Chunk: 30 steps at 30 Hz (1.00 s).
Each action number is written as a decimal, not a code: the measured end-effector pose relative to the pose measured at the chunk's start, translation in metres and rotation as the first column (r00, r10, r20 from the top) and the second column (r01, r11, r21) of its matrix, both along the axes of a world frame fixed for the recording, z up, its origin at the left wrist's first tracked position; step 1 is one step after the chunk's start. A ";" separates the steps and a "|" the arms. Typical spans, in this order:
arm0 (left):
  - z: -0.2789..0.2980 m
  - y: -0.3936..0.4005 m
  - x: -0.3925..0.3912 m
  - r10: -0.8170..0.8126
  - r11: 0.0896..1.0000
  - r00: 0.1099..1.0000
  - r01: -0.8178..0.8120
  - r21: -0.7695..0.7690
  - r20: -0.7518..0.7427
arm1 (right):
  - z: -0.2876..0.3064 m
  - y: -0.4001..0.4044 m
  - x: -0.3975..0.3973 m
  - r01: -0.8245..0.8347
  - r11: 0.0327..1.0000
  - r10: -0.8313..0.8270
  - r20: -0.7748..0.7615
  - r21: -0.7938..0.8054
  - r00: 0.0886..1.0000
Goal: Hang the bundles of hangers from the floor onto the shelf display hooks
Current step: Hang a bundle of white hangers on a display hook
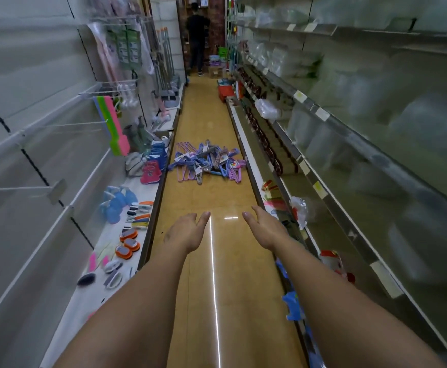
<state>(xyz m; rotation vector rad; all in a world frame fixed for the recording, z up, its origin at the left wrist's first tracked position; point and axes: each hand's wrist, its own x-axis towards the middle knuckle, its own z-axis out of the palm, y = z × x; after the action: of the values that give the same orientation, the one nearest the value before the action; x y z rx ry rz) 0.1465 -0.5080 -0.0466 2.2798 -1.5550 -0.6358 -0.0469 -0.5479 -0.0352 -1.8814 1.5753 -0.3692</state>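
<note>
Purple and blue hanger bundles (207, 162) lie heaped on the floor, well beyond both empty, loose-fingered hands, left hand (187, 231) and right hand (263, 227); tangled hooks could drag neighbouring bundles up.

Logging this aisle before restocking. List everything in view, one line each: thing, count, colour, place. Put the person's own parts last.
hangers: one heap of many bundles, purple, blue and pink, on the floor mid-aisle.
floor: one, tan, glossy, runs down the aisle.
hooks: several, white wire, mostly bare, on the left wall.
paddles: a few, pink, green and blue, hanging on a left hook.
brushes: many, orange, grey and white, on the low left shelf.
boots: one pink pair, blue ones behind, left shelf.
clear tubs: many, blurred, on the right shelves.
other person: one, dark clothes, at the far end.
left hand: empty, fingers relaxed, stretched forward.
right hand: empty, fingers relaxed, stretched forward.
</note>
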 end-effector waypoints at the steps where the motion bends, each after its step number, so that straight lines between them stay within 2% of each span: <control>1: 0.001 -0.016 -0.001 0.008 1.000 1.000 -0.008 -0.001 0.002 | 0.002 -0.017 -0.002 -0.004 1.000 0.004 -0.004 -0.003 1.000; 17: -0.021 -0.206 0.013 0.020 0.999 0.999 -0.018 0.038 -0.028 | -0.017 -0.204 0.012 -0.056 0.998 0.056 -0.020 0.015 0.998; 30: -0.020 -0.424 0.109 0.022 1.000 0.998 -0.021 0.018 -0.053 | -0.009 -0.428 0.100 -0.062 0.997 0.059 -0.075 -0.038 0.995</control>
<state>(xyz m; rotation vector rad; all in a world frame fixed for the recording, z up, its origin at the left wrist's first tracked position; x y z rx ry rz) 0.2551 -0.9320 -0.0666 2.2703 -1.5048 -0.7014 0.0535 -0.9762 -0.0446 -1.9892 1.5660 -0.3096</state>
